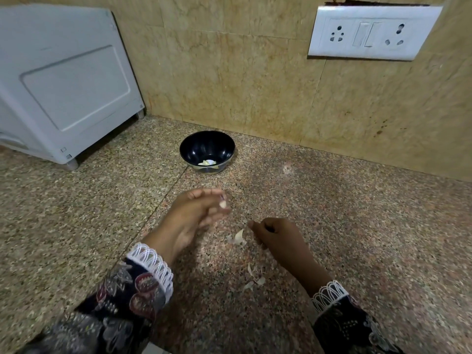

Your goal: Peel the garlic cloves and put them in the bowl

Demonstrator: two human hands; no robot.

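A small black bowl (207, 152) stands on the speckled granite counter (357, 226) near the back wall, with a few pale peeled cloves at its bottom. My left hand (196, 213) hovers in front of the bowl and pinches a garlic clove (223, 204) at its fingertips; the hand is motion-blurred. My right hand (277, 235) sits lower and to the right, fingers curled into a loose fist; nothing shows in it. Papery garlic skins (239, 237) lie on the counter between the hands, and more garlic skins (254, 279) lie nearer to me.
A white appliance (63, 80) stands on short feet at the back left. A tiled wall rises behind the bowl, with a white socket panel (370, 31) at the upper right.
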